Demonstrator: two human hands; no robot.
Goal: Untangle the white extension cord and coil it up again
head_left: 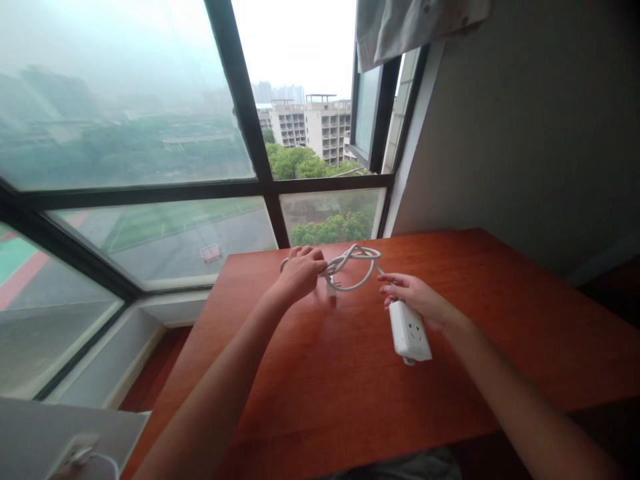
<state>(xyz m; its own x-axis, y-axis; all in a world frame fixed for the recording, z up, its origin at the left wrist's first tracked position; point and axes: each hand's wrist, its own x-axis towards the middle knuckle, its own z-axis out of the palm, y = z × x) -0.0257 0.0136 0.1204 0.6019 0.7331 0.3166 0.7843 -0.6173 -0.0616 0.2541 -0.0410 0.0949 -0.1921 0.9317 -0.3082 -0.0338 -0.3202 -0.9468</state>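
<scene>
A white extension cord lies looped between my hands above the reddish-brown table (320,373). My left hand (301,272) is closed around the bundled loops of its cable (354,288), near the table's far edge. Below those loops hangs the white plug (331,287), its prongs pointing right. My right hand (413,293) pinches the cable close to where it enters the socket block (410,331). That white block hangs tilted below my right fingers, with its socket holes facing up and right. The palm side of my left hand is hidden.
Behind the table stand dark-framed windows (267,183), one pane swung outward at the right. A grey curtain (395,33) hangs at the top. On the right is a grey wall (520,133). A wall outlet with a white cord (83,457) shows at lower left.
</scene>
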